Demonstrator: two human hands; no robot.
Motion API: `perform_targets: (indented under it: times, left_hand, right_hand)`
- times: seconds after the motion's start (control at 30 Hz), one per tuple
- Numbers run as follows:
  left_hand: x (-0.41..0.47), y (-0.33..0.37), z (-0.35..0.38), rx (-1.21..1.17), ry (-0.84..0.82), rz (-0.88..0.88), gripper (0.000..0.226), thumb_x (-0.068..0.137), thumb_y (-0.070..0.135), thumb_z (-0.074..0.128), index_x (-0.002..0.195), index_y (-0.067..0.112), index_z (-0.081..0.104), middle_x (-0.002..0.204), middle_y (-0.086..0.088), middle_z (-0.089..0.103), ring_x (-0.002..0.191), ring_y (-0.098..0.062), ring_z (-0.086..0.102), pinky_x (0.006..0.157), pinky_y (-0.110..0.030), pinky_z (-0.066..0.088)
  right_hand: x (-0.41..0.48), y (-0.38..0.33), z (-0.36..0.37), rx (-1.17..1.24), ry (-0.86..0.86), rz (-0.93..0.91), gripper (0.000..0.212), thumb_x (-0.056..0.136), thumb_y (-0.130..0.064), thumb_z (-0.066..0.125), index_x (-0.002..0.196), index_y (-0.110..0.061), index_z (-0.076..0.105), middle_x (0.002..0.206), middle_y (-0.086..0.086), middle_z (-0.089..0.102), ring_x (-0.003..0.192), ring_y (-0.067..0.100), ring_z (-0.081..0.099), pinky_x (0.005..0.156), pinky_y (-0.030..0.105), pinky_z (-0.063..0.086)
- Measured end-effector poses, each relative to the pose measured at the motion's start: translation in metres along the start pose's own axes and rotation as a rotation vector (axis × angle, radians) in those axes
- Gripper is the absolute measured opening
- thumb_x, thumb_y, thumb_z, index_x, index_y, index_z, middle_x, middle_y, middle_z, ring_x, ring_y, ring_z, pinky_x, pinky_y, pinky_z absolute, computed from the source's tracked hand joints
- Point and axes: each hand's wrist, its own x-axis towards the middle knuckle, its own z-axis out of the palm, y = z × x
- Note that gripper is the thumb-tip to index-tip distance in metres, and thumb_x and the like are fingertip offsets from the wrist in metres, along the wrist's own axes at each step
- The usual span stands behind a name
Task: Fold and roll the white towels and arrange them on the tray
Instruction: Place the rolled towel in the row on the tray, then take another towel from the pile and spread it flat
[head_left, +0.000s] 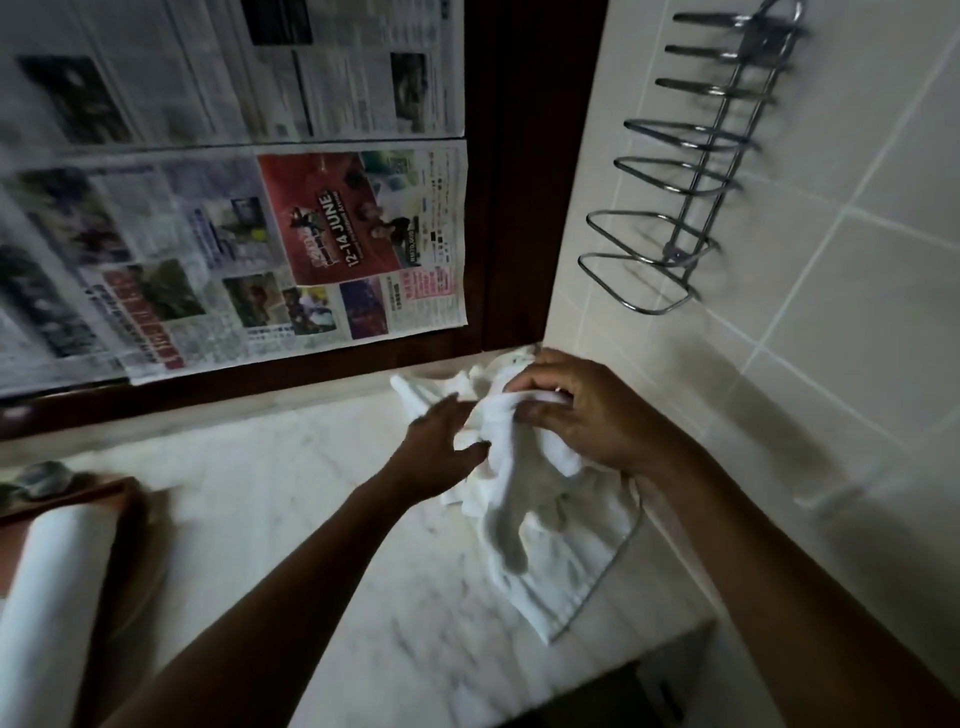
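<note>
A crumpled white towel (524, 499) hangs over a heap of white towels in the back right corner of the marble counter (291, 519). My right hand (576, 410) grips the towel's upper edge, fingers curled round the cloth. My left hand (441, 452) reaches in from the left with straight fingers and touches the towel's side. A rolled white towel (47, 597) lies on a brown tray (130, 499) at the far left; the tray is partly cut off by the frame edge.
A chrome wire rack (691, 171) is fixed to the tiled wall on the right. Newspaper sheets (234, 208) cover a dark-framed window behind the counter. Something grey (41, 480) lies on the tray's far end. The counter's front edge drops off at lower right.
</note>
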Motion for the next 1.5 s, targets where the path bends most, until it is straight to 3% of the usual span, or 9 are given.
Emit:
perform_targets:
  times: [0.07, 0.2, 0.4, 0.57, 0.8, 1.03, 1.17, 1.33, 1.5]
  left_hand:
    - [-0.016, 0.011, -0.002, -0.21, -0.042, -0.072, 0.02, 0.098, 0.041, 0.062, 0.108, 0.025, 0.068, 0.104, 0.002, 0.074, 0.103, -0.015, 0.068, 0.086, -0.039, 0.053]
    - [-0.056, 0.036, -0.023, -0.515, 0.14, -0.159, 0.032, 0.1, 0.039, 0.062, 0.095, 0.008, 0.067, 0.093, -0.017, 0.072, 0.078, -0.022, 0.069, 0.071, -0.041, 0.056]
    - [-0.13, 0.034, -0.051, -0.596, 0.141, -0.273, 0.024, 0.1, 0.037, 0.063, 0.101, 0.015, 0.073, 0.094, -0.006, 0.076, 0.081, -0.014, 0.072, 0.067, -0.026, 0.055]
    - [-0.193, -0.005, -0.059, -0.766, 0.183, -0.476, 0.031, 0.1, 0.034, 0.063, 0.099, 0.005, 0.072, 0.088, -0.013, 0.069, 0.081, -0.021, 0.063, 0.074, -0.034, 0.047]
    - [-0.286, -0.086, -0.057, -0.33, 0.212, -0.692, 0.026, 0.096, 0.05, 0.066, 0.093, 0.026, 0.077, 0.087, 0.002, 0.076, 0.085, -0.015, 0.073, 0.081, -0.044, 0.059]
    - [-0.352, -0.126, -0.064, -0.155, -0.016, -0.68, 0.024, 0.092, 0.053, 0.067, 0.087, 0.03, 0.07, 0.079, 0.004, 0.074, 0.076, -0.009, 0.07, 0.071, -0.035, 0.057]
    - [-0.387, -0.142, -0.066, -0.151, -0.098, -0.617, 0.028, 0.101, 0.048, 0.057, 0.079, 0.036, 0.067, 0.077, 0.015, 0.069, 0.08, -0.006, 0.067, 0.082, -0.038, 0.056]
    - [-0.417, -0.158, -0.078, -0.15, -0.146, -0.582, 0.035, 0.103, 0.046, 0.054, 0.073, 0.029, 0.063, 0.071, 0.007, 0.064, 0.07, -0.007, 0.058, 0.074, -0.036, 0.05]
    - [-0.425, -0.149, -0.087, -0.029, -0.27, -0.466, 0.032, 0.099, 0.048, 0.06, 0.077, 0.024, 0.06, 0.075, 0.007, 0.063, 0.07, -0.008, 0.058, 0.071, -0.033, 0.046]
  right_hand:
    - [-0.006, 0.002, -0.011, 0.04, 0.041, 0.014, 0.012, 0.099, -0.023, 0.066, 0.11, -0.027, 0.068, 0.109, -0.01, 0.066, 0.106, 0.005, 0.064, 0.092, 0.022, 0.048]
    - [-0.013, 0.033, -0.008, 0.039, 0.142, 0.16, 0.015, 0.097, -0.039, 0.051, 0.109, -0.034, 0.059, 0.104, -0.021, 0.068, 0.104, 0.0, 0.063, 0.088, 0.026, 0.045]
    - [-0.027, 0.05, 0.078, 0.18, -0.056, 0.266, 0.015, 0.098, -0.025, 0.069, 0.112, -0.02, 0.07, 0.107, -0.015, 0.071, 0.1, -0.013, 0.061, 0.089, 0.013, 0.045]
    - [-0.033, 0.043, 0.167, 0.002, -0.399, 0.273, 0.03, 0.099, -0.038, 0.066, 0.074, -0.024, 0.058, 0.078, -0.002, 0.065, 0.082, 0.021, 0.066, 0.071, 0.037, 0.045]
    - [-0.089, 0.021, 0.311, -0.177, -0.602, 0.089, 0.017, 0.094, -0.021, 0.052, 0.107, -0.025, 0.061, 0.127, 0.003, 0.06, 0.12, 0.026, 0.055, 0.092, 0.034, 0.046]
    - [-0.124, -0.037, 0.352, -0.134, -0.852, 0.191, 0.044, 0.098, -0.019, 0.058, 0.142, -0.018, 0.056, 0.141, 0.008, 0.06, 0.128, 0.027, 0.056, 0.1, 0.031, 0.044]
    - [-0.134, -0.07, 0.352, -0.154, -1.041, 0.194, 0.039, 0.095, -0.012, 0.052, 0.131, -0.018, 0.065, 0.135, 0.012, 0.062, 0.125, 0.03, 0.058, 0.101, 0.036, 0.047]
    - [-0.135, -0.097, 0.323, 0.034, -0.685, 0.305, 0.006, 0.087, -0.033, 0.067, 0.088, -0.031, 0.072, 0.092, -0.01, 0.074, 0.091, 0.006, 0.069, 0.083, 0.036, 0.054]
    - [-0.127, -0.15, 0.288, 0.228, -0.49, 0.335, 0.031, 0.077, -0.046, 0.06, 0.09, -0.023, 0.077, 0.084, -0.003, 0.075, 0.084, 0.014, 0.073, 0.078, 0.04, 0.057]
